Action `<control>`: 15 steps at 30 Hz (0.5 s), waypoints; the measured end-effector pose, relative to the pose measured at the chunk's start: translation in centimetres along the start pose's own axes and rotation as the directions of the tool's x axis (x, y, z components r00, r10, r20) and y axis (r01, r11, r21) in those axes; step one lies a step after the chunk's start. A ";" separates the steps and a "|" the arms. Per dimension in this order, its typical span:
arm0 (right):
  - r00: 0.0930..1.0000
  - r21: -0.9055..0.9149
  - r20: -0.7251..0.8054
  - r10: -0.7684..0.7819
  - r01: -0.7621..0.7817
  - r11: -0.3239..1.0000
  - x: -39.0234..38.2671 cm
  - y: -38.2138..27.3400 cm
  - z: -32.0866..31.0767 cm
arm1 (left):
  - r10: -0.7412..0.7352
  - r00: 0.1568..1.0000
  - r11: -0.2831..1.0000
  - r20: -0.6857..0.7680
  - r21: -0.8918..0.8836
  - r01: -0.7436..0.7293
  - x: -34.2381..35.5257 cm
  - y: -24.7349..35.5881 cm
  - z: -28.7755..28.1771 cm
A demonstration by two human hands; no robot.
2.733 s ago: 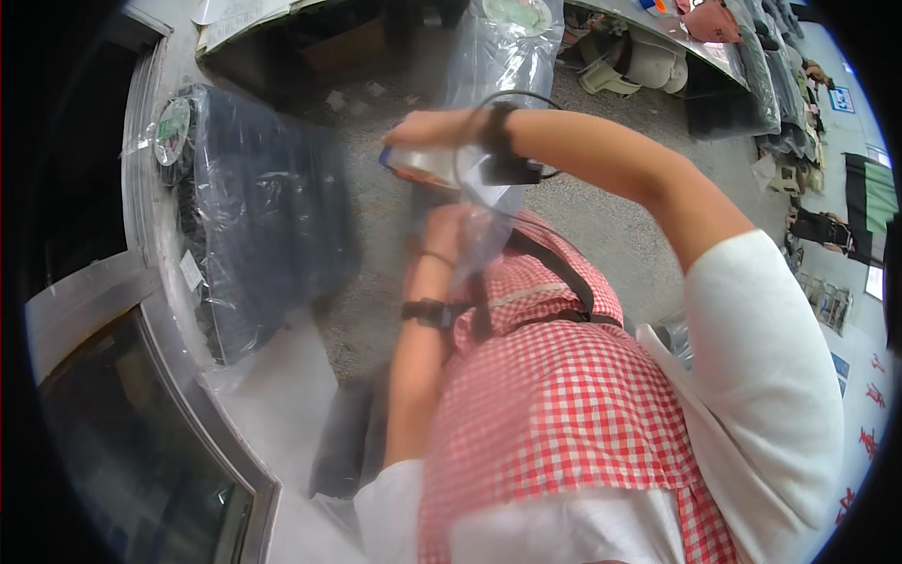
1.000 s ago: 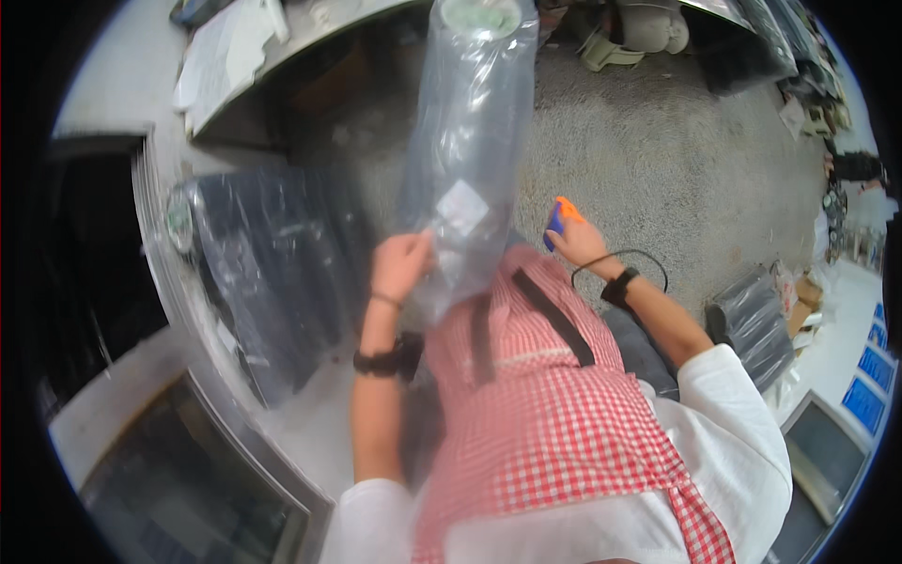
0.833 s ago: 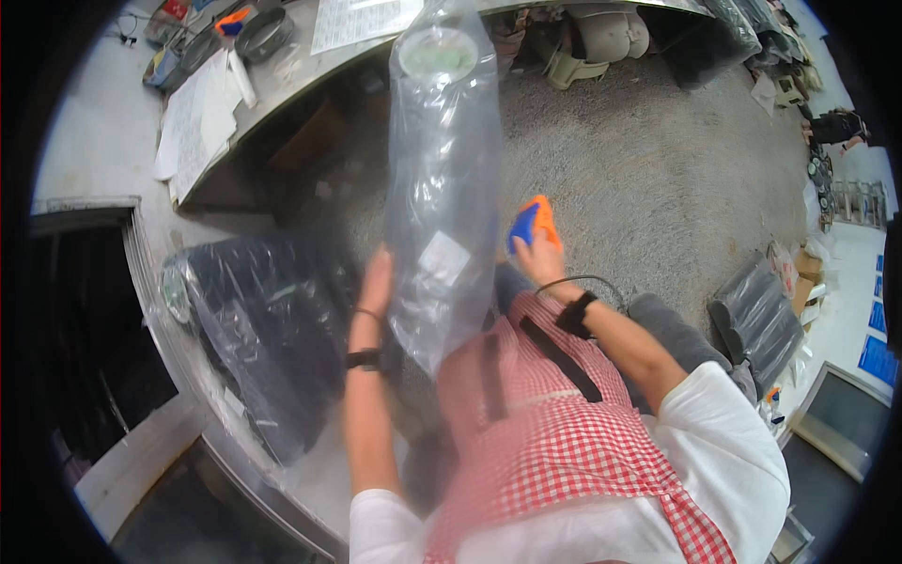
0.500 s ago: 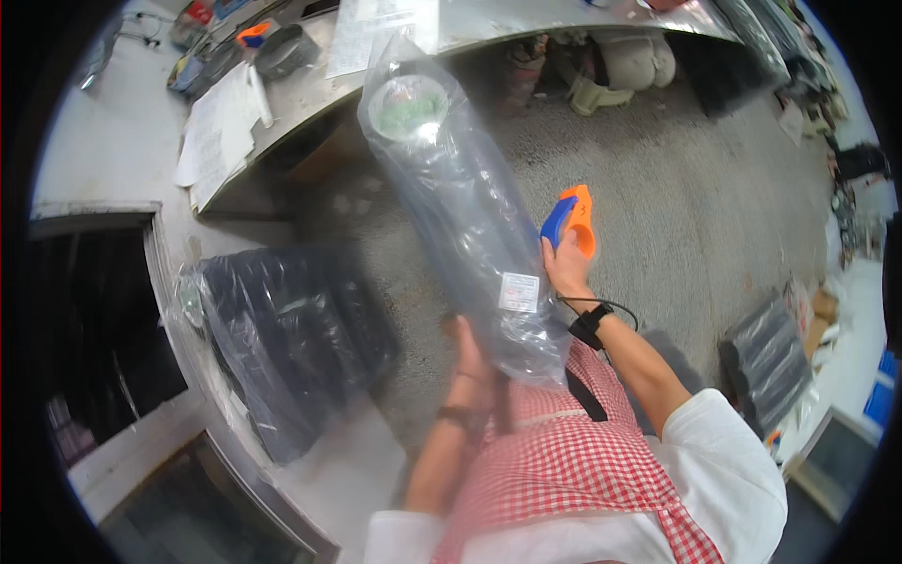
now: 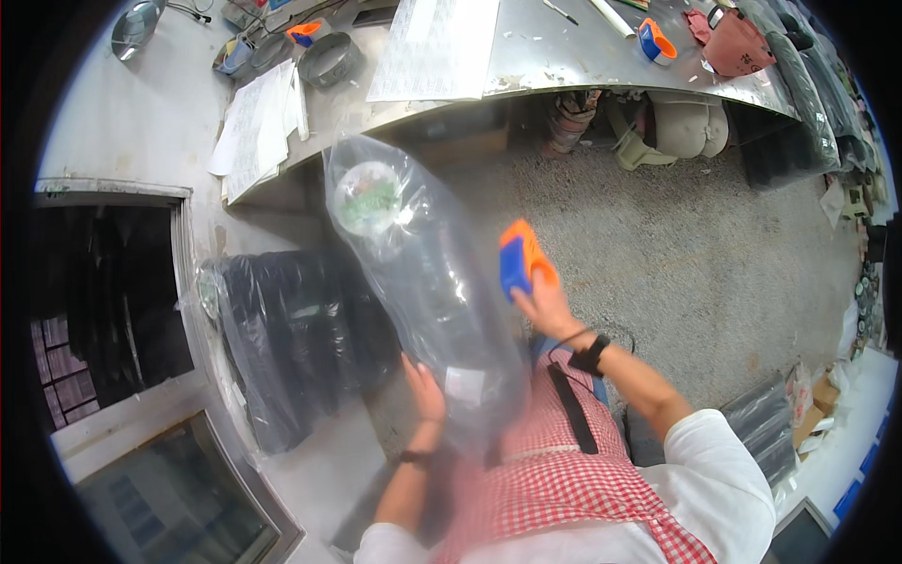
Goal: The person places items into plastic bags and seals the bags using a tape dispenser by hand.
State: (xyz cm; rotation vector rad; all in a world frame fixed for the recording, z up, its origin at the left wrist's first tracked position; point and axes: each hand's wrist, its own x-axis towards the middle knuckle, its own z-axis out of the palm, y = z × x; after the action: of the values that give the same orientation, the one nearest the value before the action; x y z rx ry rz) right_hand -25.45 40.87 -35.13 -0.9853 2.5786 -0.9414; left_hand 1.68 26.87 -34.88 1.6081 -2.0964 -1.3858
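A long clear plastic bag (image 5: 427, 282) with dark, roll-shaped contents leans at a slant in front of my apron. A round label with green on it shows at its far end, a small white label near its lower end. My left hand (image 5: 425, 390) holds the bag's lower left side, fingers along the plastic. My right hand (image 5: 545, 305) is closed around an orange-and-blue hand tool (image 5: 517, 263) with a loop, which looks like a tape dispenser. It is to the right of the bag. What lies under the bag is hidden.
More dark wrapped rolls (image 5: 291, 338) stand at the left beside the door frame (image 5: 183, 291). Along the top runs a metal worktable (image 5: 554, 56) with papers (image 5: 437, 47), a second orange-and-blue tool (image 5: 656, 42) and a pink container (image 5: 738, 45). Another wrapped bundle (image 5: 756, 423) lies at right.
The bag's far end has swung left and lower in view, away from the table edge. My right hand with the tool has shifted left and down; my left hand has moved left along the bag.
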 end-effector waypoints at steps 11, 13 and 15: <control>0.884 -0.607 -0.369 -0.287 0.004 0.795 41.3 11.2 -2.7 | 0.041 0.974 0.989 0.222 0.130 -0.071 4.4 3.0 -0.9; 0.923 -0.677 -0.315 -0.222 -0.055 0.733 43.2 12.8 -1.0 | 0.100 0.946 0.976 0.310 0.156 -0.155 7.0 1.3 -2.1; 0.902 -0.689 -0.332 -0.276 -0.031 0.725 44.3 15.8 -0.9 | 0.222 0.919 0.946 0.327 0.156 -0.284 14.2 3.0 -3.8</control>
State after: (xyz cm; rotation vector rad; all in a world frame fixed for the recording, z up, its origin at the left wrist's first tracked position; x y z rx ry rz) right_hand -67.21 21.02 -43.72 -1.2445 3.3752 -0.1772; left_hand -3.88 12.98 -36.03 1.1787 -2.5893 -1.4476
